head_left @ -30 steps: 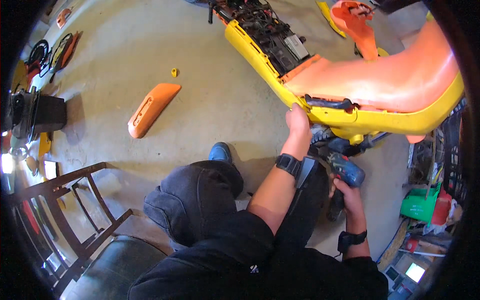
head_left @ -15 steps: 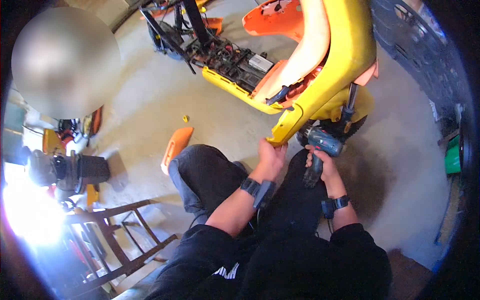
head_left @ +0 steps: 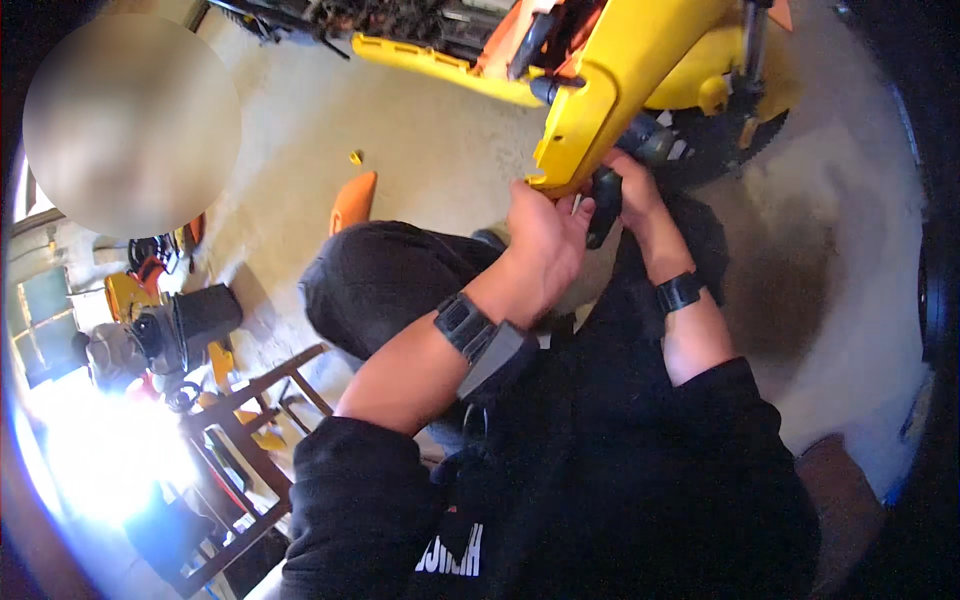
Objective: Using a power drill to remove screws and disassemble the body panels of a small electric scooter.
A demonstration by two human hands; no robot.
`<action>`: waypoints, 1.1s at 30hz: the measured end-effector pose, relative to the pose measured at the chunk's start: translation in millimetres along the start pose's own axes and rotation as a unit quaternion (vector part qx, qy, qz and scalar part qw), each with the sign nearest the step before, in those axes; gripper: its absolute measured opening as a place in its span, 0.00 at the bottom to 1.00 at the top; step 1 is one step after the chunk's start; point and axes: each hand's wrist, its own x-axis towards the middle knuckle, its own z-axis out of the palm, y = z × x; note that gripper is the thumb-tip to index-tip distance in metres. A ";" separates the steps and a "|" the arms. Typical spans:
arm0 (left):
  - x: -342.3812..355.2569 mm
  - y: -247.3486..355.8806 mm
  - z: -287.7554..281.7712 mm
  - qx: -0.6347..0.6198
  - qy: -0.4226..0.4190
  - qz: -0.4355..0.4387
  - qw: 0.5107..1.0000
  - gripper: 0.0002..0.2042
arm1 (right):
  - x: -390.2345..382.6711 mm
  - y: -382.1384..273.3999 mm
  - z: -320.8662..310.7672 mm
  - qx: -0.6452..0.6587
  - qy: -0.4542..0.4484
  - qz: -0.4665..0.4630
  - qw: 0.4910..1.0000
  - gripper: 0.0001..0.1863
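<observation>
My left hand (head_left: 545, 238) grips the lower end of a yellow body panel (head_left: 600, 115) on a partly stripped scooter. A thin pale bit shows by its fingertips, too small to name. My right hand (head_left: 638, 195) is wrapped round the handle of a dark blue cordless drill (head_left: 652, 142), just right of the panel. The panel hides the drill's front end, so I cannot tell what it touches. Beyond the drill are the scooter's dark toothed-looking wheel (head_left: 765, 145) and a fork leg (head_left: 754, 60).
On the floor to the left lie an orange panel piece (head_left: 353, 203) and a small yellow part (head_left: 356, 157). A brown metal rack (head_left: 255, 450) stands at the lower left, near a bright light. The scooter's yellow side trim (head_left: 440, 68) runs across the top.
My view has shifted closer to the panel, and the scooter sits higher in it. The drill has moved in behind the yellow panel, with my right hand nearer my left.
</observation>
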 end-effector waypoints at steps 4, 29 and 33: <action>-16.3 -0.7 0.1 0.035 0.076 -0.013 0.996 0.21 | 10.7 19.8 -7.4 -0.101 -0.004 -0.071 0.992 0.21; -47.6 -0.3 -4.5 0.000 0.052 -0.036 0.998 0.19 | 7.5 45.4 16.4 0.098 -0.075 -0.080 0.989 0.35; -62.0 -0.2 1.3 -0.004 0.046 -0.057 0.997 0.18 | 25.7 47.2 -8.4 0.206 -0.083 -0.001 0.975 0.34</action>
